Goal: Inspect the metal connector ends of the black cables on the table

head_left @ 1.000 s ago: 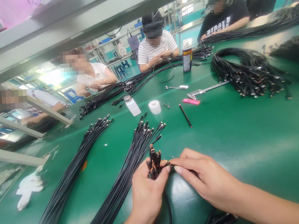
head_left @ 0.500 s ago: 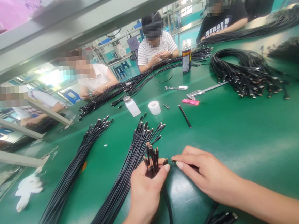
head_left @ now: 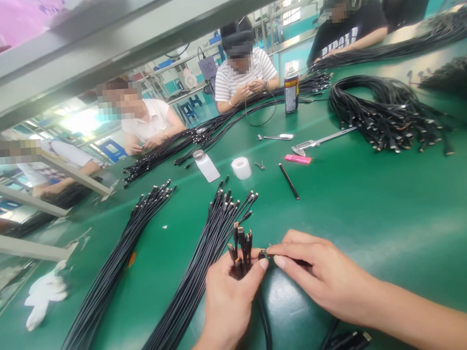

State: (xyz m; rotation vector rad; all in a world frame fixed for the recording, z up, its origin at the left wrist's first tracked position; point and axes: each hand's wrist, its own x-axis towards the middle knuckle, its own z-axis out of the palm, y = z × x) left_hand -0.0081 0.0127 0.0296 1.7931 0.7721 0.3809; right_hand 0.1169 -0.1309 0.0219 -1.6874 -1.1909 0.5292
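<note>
My left hand [head_left: 230,303] is shut around a bundle of black cables, and their connector ends [head_left: 241,252] stand upright above my fingers. My right hand [head_left: 320,278] comes in from the right, with thumb and fingertips pinching a small black connector [head_left: 262,254] at the edge of that bundle. Two long bunches of black cables [head_left: 193,284] [head_left: 104,274] lie fanned on the bench beside my left hand. More black cable [head_left: 341,343] lies at the lower edge below my right hand.
The bench has a green mat [head_left: 360,214]. On it are a spray can [head_left: 292,93], white bottle [head_left: 207,166], tape roll [head_left: 241,168], caliper [head_left: 323,139], pink lighter [head_left: 298,159], black pen [head_left: 289,182], white glove [head_left: 44,300] and a coiled cable heap [head_left: 385,114]. Several co-workers [head_left: 242,73] sit around it, handling cables.
The connector ends in my left hand have drawn closer together and stand more upright. My right fingertips have closed onto the small connector at the bundle's edge.
</note>
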